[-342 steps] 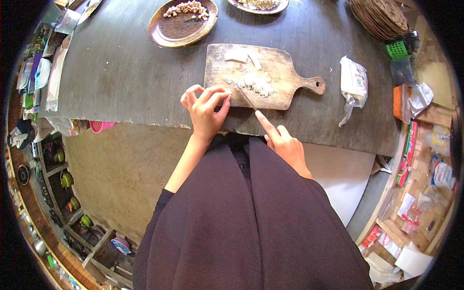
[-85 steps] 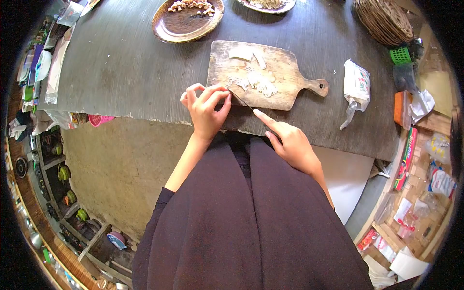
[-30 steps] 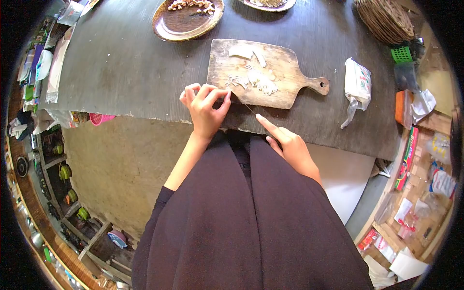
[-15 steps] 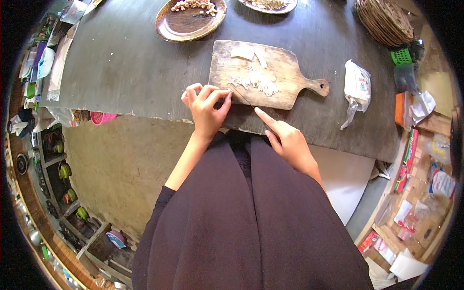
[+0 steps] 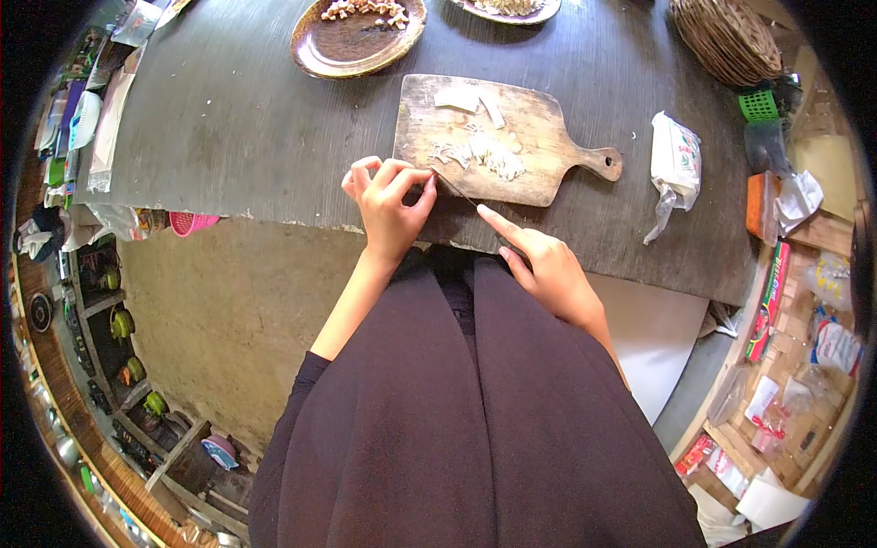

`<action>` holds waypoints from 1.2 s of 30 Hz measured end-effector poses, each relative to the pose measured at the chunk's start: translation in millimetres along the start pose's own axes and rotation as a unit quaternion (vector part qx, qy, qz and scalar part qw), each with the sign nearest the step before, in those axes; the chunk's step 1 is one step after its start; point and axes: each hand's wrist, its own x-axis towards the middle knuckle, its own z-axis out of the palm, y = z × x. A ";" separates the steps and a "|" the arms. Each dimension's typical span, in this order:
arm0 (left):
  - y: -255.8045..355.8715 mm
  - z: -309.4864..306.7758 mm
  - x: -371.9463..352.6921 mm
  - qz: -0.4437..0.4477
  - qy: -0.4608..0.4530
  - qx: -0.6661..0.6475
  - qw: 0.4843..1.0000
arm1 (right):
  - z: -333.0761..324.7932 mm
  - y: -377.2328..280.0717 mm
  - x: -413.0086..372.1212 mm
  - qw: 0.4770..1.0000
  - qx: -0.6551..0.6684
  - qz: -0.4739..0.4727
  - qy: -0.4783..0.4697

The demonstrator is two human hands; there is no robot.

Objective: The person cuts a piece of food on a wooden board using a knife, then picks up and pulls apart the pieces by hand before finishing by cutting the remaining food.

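My right hand [image 5: 546, 265] is closed around a knife [image 5: 457, 191], its forefinger stretched along the back of the thin blade. The blade points up and left to the fingertips of my left hand [image 5: 391, 196]. Those fingers are pinched together at the near left corner of a wooden cutting board [image 5: 539, 119]; what they hold is too small to make out. Finely chopped white pieces [image 5: 493, 155] lie on the board's middle. Behind them rest two larger pale slices [image 5: 457, 98].
A brown plate [image 5: 343, 62] with small orange-brown pieces stands behind the board, beside a second plate [image 5: 525, 18] of pale shreds. To the right lie a white plastic packet [image 5: 676, 160] and stacked wicker [image 5: 726, 41]. The dark table's [image 5: 237, 137] near edge is chipped.
Little differs. The knife and my right forefinger have shifted very slightly left, while my left hand keeps its pinch at the board's corner.
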 end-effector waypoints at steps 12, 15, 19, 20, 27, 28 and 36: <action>-1.2 4.7 -0.6 -0.001 0.012 -0.007 1.000 | 1.7 1.5 -5.4 0.999 -0.012 0.029 -0.022; -1.6 3.9 -0.3 0.001 0.013 -0.004 1.000 | -2.9 3.5 -13.4 0.999 -0.024 0.024 -0.017; -0.7 4.5 -0.8 -0.001 0.013 -0.007 1.000 | -0.8 5.5 -10.1 1.000 -0.011 0.020 0.005; -0.9 4.7 -0.7 -0.001 0.013 -0.005 1.000 | 2.0 8.0 -8.8 0.999 -0.022 0.021 0.017; -1.6 4.9 -0.6 0.002 0.014 -0.009 1.000 | 0.6 4.2 -5.7 1.000 -0.017 0.010 0.000; -1.5 4.6 -0.7 0.002 0.013 -0.009 1.000 | 0.7 4.4 -6.0 1.000 -0.017 0.010 0.000; -1.9 4.4 -0.6 0.003 0.012 -0.011 1.000 | -1.5 4.7 -4.9 1.000 -0.013 0.000 -0.011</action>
